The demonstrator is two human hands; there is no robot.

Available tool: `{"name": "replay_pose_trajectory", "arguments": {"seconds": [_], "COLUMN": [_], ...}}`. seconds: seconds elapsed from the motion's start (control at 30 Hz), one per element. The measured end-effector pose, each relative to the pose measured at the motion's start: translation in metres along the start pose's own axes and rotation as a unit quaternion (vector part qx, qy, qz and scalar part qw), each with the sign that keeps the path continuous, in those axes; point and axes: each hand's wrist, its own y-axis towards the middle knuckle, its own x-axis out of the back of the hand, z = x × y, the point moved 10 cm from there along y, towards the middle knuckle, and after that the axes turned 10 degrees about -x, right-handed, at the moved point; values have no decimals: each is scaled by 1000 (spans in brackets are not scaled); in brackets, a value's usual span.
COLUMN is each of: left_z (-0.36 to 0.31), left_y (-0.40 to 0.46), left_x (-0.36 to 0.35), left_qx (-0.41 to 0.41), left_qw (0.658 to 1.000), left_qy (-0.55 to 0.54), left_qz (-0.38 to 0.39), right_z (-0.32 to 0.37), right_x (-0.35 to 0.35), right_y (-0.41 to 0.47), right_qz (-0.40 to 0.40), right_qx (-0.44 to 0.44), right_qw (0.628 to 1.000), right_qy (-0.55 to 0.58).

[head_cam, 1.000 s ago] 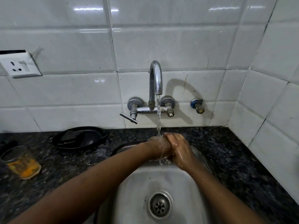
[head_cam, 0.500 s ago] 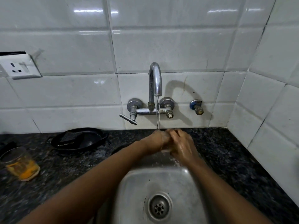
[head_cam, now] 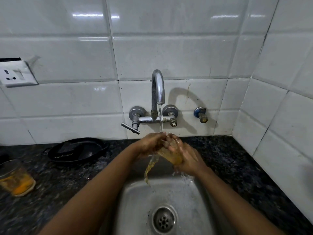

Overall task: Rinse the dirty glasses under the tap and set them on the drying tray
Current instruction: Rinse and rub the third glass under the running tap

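A glass is held under the tap, tilted with its mouth toward the left, directly above the sink. The fingers of the right hand are wrapped round the base end of the glass, and the fingers of the left hand are curled at its mouth end, so the glass is clasped between both. How far the left fingers reach inside the mouth cannot be told through the splashing water. A thin stream of water is seen falling from the spout onto the point where the two hands meet. Yellow-tinted liquid is poured out of the glass, below the tap, down toward the sink bowl, and drops are scattered under the right wrist. The drain is seen at the bottom of the bowl.

Far to the left of the tap, on the dark speckled desk, a second glass is stood upright with orange residue in its bottom. Between that glass and the tap, against the tiled wall, a black oval tray is laid on the desk. A white wall socket is fixed above the second glass, well left of the tap.
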Motion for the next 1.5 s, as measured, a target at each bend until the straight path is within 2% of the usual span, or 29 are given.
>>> {"name": "replay_pose_trajectory", "arguments": {"seconds": [0.1,0.17,0.2,0.27,0.33,0.37,0.4,0.43,0.47,0.5,0.53,0.57,0.6,0.63,0.67,0.7,0.73,0.77,0.8,0.83,0.9,0.93,0.97,1.0,1.07,1.17,1.2,1.37,1.5], "left_z": [0,6,12,21,21,25,28,30,32,33,34,32,31,25,22,20,20,21,25,31,40,43,46,54,74,100,105,118,116], "left_y": [0,-16,-24,-28,-25,-24,-23,-22,-22,-22,-19,-19,-18,-18,-17,-17,-18,-19,-19,-20,-23,-25,-27,-28,-30,-35,-40,-54,-54], "left_x": [9,27,33,38,38,39,39,37,35,33,33,34,35,33,31,29,29,32,34,35,29,25,23,22,19,-6,-14,-38,-30], "left_qx": [-76,-83,-79,-87,-113,-119,-120,-115,-109,-102,-96,-86,-71,-58,-44,-36,-35,-37,-40,-43,-46,-46,-44,-27,33,136,166,227,235], "left_qw": [977,931,910,903,916,923,924,922,919,916,916,926,938,943,941,936,934,933,937,944,947,940,931,923,909,905,908,911,937], "left_qy": [91,104,95,68,9,-39,-92,-145,-190,-217,-222,-175,-89,10,93,131,137,125,100,48,-111,-174,-209,-221,-243,-299,-298,-293,-200], "left_qz": [-176,-340,-396,-416,-384,-364,-351,-340,-328,-322,-320,-324,-328,-327,-322,-324,-329,-335,-332,-323,-298,-291,-298,-314,-336,-270,-245,-181,-167], "right_z": [16,30,37,39,31,26,21,22,24,25,23,21,18,16,21,23,25,24,20,15,13,13,13,14,11,0,3,17,18], "right_x": [0,-4,-8,-22,-35,-40,-45,-52,-57,-57,-59,-59,-56,-50,-42,-36,-33,-39,-48,-51,-61,-63,-63,-62,-62,-45,-37,-33,-36], "right_y": [-8,-20,-26,-31,-32,-33,-37,-44,-51,-55,-56,-54,-52,-47,-47,-45,-45,-44,-43,-45,-53,-56,-57,-57,-54,-40,-38,-39,-36], "right_qz": [-14,-24,-23,0,82,140,207,274,312,324,317,287,237,170,108,48,19,42,102,165,289,319,332,338,343,280,261,256,231], "right_qx": [-39,-58,-57,-37,-18,-19,-40,-65,-86,-97,-112,-125,-138,-138,-132,-116,-99,-81,-69,-79,-118,-137,-148,-152,-180,-195,-179,-114,-86], "right_qw": [999,996,995,998,989,956,895,816,757,732,737,765,825,903,964,990,994,995,982,946,804,749,731,736,783,918,943,948,953], "right_qy": [-31,-62,-73,-42,125,258,393,504,567,592,587,563,494,369,206,67,28,51,141,270,506,565,577,567,486,202,100,-149,-176]}}
